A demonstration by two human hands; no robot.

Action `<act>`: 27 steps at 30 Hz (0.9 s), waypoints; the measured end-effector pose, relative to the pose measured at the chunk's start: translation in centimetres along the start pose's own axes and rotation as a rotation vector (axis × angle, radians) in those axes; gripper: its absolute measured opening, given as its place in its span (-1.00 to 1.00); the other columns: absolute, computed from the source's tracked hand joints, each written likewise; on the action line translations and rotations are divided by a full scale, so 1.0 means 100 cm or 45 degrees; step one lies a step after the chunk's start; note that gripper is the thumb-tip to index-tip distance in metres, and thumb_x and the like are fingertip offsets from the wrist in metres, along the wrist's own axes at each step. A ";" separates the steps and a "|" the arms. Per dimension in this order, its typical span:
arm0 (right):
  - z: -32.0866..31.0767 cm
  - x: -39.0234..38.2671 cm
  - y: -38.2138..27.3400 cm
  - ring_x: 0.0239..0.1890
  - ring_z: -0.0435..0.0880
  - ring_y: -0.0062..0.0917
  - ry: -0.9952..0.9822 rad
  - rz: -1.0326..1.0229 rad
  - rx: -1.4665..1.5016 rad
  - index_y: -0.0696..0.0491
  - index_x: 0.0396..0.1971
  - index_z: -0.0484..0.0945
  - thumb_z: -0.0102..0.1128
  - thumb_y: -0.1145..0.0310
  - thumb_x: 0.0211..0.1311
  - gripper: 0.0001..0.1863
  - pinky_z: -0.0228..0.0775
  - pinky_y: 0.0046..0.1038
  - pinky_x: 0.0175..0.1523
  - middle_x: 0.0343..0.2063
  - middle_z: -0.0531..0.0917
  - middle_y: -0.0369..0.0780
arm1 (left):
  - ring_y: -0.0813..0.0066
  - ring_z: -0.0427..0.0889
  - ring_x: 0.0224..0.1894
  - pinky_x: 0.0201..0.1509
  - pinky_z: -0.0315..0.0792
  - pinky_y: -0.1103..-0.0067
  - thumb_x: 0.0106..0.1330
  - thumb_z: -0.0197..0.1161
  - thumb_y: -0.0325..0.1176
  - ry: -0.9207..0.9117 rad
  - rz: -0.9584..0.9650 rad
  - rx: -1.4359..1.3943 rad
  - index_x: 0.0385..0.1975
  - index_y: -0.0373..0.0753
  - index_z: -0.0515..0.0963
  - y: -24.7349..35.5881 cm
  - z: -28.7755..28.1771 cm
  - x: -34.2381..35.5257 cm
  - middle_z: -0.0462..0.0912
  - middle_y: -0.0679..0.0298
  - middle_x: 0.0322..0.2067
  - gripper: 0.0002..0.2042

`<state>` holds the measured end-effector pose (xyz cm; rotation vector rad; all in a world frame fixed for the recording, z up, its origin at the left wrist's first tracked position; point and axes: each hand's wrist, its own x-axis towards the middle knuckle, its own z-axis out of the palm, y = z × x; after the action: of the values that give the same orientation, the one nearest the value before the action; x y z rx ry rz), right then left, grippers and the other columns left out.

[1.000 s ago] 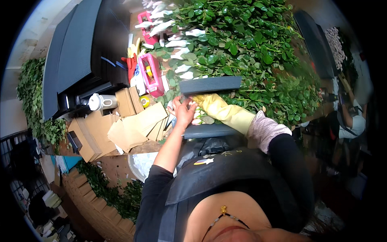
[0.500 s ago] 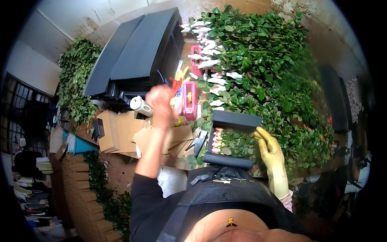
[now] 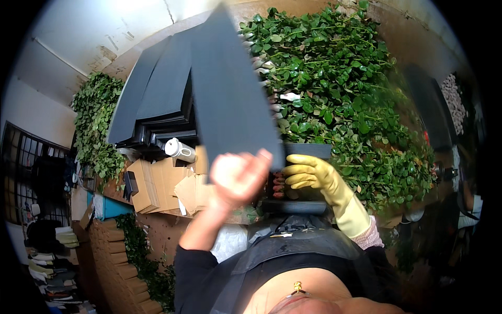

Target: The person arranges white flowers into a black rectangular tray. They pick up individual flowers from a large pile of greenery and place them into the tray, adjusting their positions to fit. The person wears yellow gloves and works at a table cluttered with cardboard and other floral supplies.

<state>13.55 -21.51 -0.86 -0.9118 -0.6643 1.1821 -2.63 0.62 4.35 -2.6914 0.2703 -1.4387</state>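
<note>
In my bare left hand [image 3: 238, 177], blurred, is a tall dark grey corrugated plastic sheet [image 3: 230, 94], raised upright across the middle of the view. My right hand [image 3: 306, 171], in a yellow rubber glove, has its fingers spread and slightly bent just right of the sheet's lower edge. Under it lies a folded dark corrugated wrap [image 3: 308, 148] around a row of pink rose heads [image 3: 278, 184], partly hidden by the glove and shadow.
Stacked dark sheets [image 3: 154, 78] stand back left beside a white mug [image 3: 178, 150] and cardboard pieces [image 3: 146, 188]. Leafy stems [image 3: 334, 78] with white-sleeved heads cover the back right. More foliage [image 3: 97, 120] hangs at left, above a blue bin [image 3: 107, 206].
My left hand has lifted from the wrap and now holds a large sheet upright, hiding the pink holders. My gloved hand came away from the wrap, then moved back over it, fingers apart.
</note>
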 end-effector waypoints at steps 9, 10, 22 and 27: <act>-0.075 -0.033 0.052 -0.36 0.48 -0.79 0.894 0.656 -0.477 -0.07 -0.57 0.34 0.23 0.53 0.36 -0.67 0.39 -0.65 -0.22 -0.48 0.57 -0.44 | 0.04 0.63 -0.17 -0.10 0.53 0.33 0.25 0.46 -0.11 -0.628 -1.551 -0.413 -0.16 -0.39 0.55 0.052 0.087 -0.139 0.56 -0.04 -0.10 -0.56; -0.100 -0.039 0.074 -0.36 0.52 -0.70 0.852 0.708 -0.559 -0.03 -0.54 0.40 0.21 0.44 0.39 -0.73 0.42 -0.59 -0.19 -0.46 0.60 -0.40 | 0.28 0.64 -0.25 -0.11 0.53 0.43 0.34 0.40 -0.10 -0.716 -1.678 -0.739 -0.22 -0.39 0.58 0.048 0.109 -0.183 0.63 0.12 -0.24 -0.61; -0.085 0.032 0.101 0.00 0.69 -0.23 -0.387 0.738 -1.890 -0.05 -0.11 0.66 0.39 0.10 0.22 -0.67 0.54 -0.22 0.06 -0.17 0.75 -0.20 | 0.15 0.60 -0.46 -0.33 0.49 0.37 0.36 0.36 -0.20 -1.086 -1.285 -0.729 -0.46 -0.35 0.59 0.045 0.141 -0.224 0.62 0.13 -0.53 -0.70; -0.085 0.046 0.115 -0.01 0.71 -0.24 -0.521 0.813 -1.997 -0.07 -0.05 0.67 0.41 0.12 0.20 -0.64 0.54 -0.21 0.07 -0.11 0.76 -0.21 | 0.08 0.67 -0.20 -0.09 0.54 0.24 0.32 0.34 -0.17 -1.022 -0.570 -0.647 -0.28 -0.29 0.62 0.035 0.134 -0.181 0.68 0.10 -0.25 -0.74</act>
<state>16.36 -17.86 -15.17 -2.3282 -1.8164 1.2922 -1.75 0.49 -18.39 -3.6318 -0.0465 -0.2124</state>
